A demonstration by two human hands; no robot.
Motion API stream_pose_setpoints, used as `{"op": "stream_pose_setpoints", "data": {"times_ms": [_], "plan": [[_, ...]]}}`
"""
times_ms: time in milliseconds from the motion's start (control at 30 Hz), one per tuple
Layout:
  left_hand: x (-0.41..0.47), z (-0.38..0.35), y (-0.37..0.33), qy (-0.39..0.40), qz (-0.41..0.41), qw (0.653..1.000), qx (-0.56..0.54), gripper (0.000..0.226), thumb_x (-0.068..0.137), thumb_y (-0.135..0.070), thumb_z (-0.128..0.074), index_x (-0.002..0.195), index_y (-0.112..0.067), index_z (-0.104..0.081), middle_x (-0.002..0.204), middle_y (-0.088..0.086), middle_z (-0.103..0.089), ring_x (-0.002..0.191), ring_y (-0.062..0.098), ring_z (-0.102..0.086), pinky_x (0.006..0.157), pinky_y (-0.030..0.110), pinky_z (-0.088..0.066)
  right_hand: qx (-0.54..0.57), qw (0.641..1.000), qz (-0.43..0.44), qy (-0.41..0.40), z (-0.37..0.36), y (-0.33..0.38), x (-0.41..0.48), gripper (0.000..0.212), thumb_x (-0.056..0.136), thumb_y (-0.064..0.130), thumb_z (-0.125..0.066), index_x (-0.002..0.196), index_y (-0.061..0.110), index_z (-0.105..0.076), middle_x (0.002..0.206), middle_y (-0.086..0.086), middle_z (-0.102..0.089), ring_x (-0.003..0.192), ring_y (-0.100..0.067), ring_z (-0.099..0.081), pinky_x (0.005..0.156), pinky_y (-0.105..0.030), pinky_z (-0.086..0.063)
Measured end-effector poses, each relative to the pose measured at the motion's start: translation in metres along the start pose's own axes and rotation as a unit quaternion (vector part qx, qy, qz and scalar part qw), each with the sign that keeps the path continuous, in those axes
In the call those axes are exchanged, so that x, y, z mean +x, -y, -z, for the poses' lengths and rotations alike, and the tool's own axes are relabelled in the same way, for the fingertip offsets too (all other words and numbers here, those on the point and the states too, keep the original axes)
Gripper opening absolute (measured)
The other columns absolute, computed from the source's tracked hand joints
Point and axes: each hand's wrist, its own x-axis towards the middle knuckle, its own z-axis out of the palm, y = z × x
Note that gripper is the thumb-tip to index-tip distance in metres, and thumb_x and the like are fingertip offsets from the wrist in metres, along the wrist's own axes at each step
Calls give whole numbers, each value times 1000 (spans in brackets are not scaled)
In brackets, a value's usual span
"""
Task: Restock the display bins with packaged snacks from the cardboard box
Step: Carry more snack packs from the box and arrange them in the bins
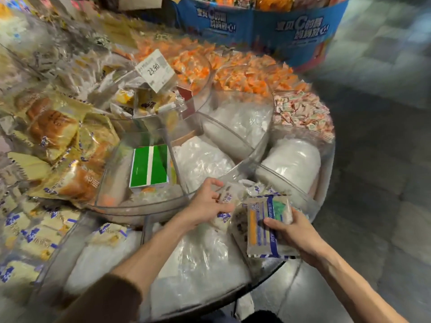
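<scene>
Head view. Lower centre: left hand point(208, 203), fingers curled round a small white-and-blue snack packet point(227, 198), close against the curved clear inner wall. Lower right: right hand point(292, 231), thumb clamped across a stack of flat packets point(262, 227), fingers underneath, near the clear bin rim point(327, 164). Below both hands: near compartment padded with crumpled white plastic bags point(200, 257), open on top. Centre: clear dividers, a green box point(150, 164) in the left cell. Upper centre: price tag point(155, 69) reading 23.90, orange sweets point(247, 73) heaped behind. Left edge: bread packs point(53, 129) piled high. Right side: open grey floor point(384, 171) beyond the rim. Top right: blue cardboard display point(291, 31).
</scene>
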Motion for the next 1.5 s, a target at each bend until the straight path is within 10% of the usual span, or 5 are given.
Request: {"op": "stream_pose_setpoints", "data": {"times_ms": [667, 867, 1067, 1333, 1500], "plan": [[82, -36, 39, -10, -184, 776, 603, 43, 96, -30, -60, 137, -19, -48, 140, 5, -51, 127, 21, -46, 106, 35, -41, -59, 998, 3, 35, 40, 37, 29, 35, 87, 8, -71, 119, 8, -56, 89, -7, -78, 70, -20, -73, 53, -23, -54], [55, -26, 27, -66, -254, 825, 501, 84, 89, -25, -72, 156, -35, -22, 154, 0, -32, 139, 19, -32, 112, 37, -32, -74, 995, 19, 67, 23, 51, 29, 46, 79, 19, -76, 120, 8, -58, 94, -10, -77, 83, -43, -67, 72, -41, -53], [-11, 23, 20, -87, -394, 681, 611, 106, 69, -33, -87, 154, -33, -24, 159, 12, -28, 142, 31, -35, 107, 46, -43, -84, 977, 2, 198, -32, 73, 26, 46, 74, 12, -76, 116, 6, -60, 105, -14, -76, 95, -27, -74, 79, -31, -61], [-119, 98, 56, -170, -397, 716, 548, 69, 62, 1, -84, 127, -17, -67, 141, 6, -58, 134, 28, -50, 107, 47, -44, -148, 955, -39, 254, -130, 73, 7, 60, 85, 73, -59, 115, 23, -73, 125, -10, -69, 105, -20, -59, 104, -45, -41], [-201, 146, 104, -232, -258, 862, 370, 44, 84, -16, -72, 127, -24, -63, 129, -7, -63, 120, 8, -54, 104, 43, -49, -135, 961, -21, 241, -182, 53, -10, 32, 97, 31, -61, 120, 10, -68, 104, -3, -77, 98, -25, -71, 73, -34, -57]]}}
